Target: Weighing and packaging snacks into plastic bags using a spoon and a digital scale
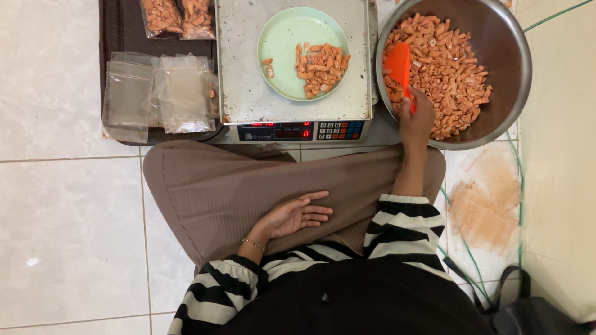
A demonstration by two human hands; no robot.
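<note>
The right hand (417, 121) is gripping an orange scoop (398, 67) in the snack-filled metal bowl (504, 37), right of the scale (298, 93) (left hand (297, 215) lying open, empty); next, lifting a level scoopful toward the scale's green plate (282, 37).

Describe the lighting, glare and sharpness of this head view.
Head view: soft, even light; faint sheen on the metal bowl rim and scale platform; right hand with the orange scoop and the snacks stay sharp; the scale's red digits glow, slightly blurred.

you are wearing a black-and-white striped top with wide sleeves (406, 226) pushed up your forearms, ribbed taupe trousers (217, 186), and a thin chain bracelet (253, 244) circling your left wrist.
</note>
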